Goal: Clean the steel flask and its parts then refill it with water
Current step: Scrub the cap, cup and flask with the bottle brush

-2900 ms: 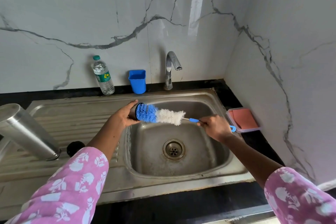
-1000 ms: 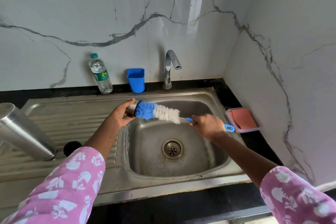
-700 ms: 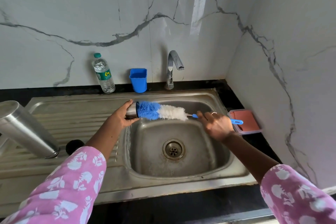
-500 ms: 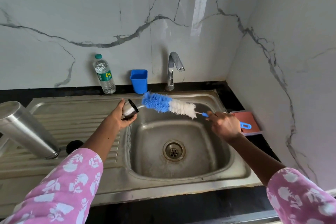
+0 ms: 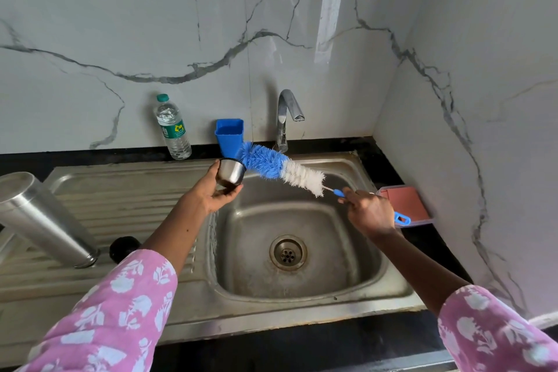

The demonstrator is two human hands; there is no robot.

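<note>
Your left hand (image 5: 213, 193) cups the steel cap (image 5: 231, 172) from below over the sink's (image 5: 377, 296) left edge, grip closed round it. Your right hand (image 5: 370, 213) clenches the bottle brush (image 5: 279, 170) by its handle. The brush, inside the cap a second ago, is now out; its long axis slants up-left, blue tip beside the cap's rim.

Light: soft, even daylight, quite bright, no hard shadows.
Glare: a pale vertical streak on the marble wall (image 5: 330, 6); small shine on the tap (image 5: 287, 112).
Distortion: wide-angle; the steel flask (image 5: 39, 214) and the sleeves are stretched at the edges.
Sharpness: centre is clear, corners slightly soft.
</note>
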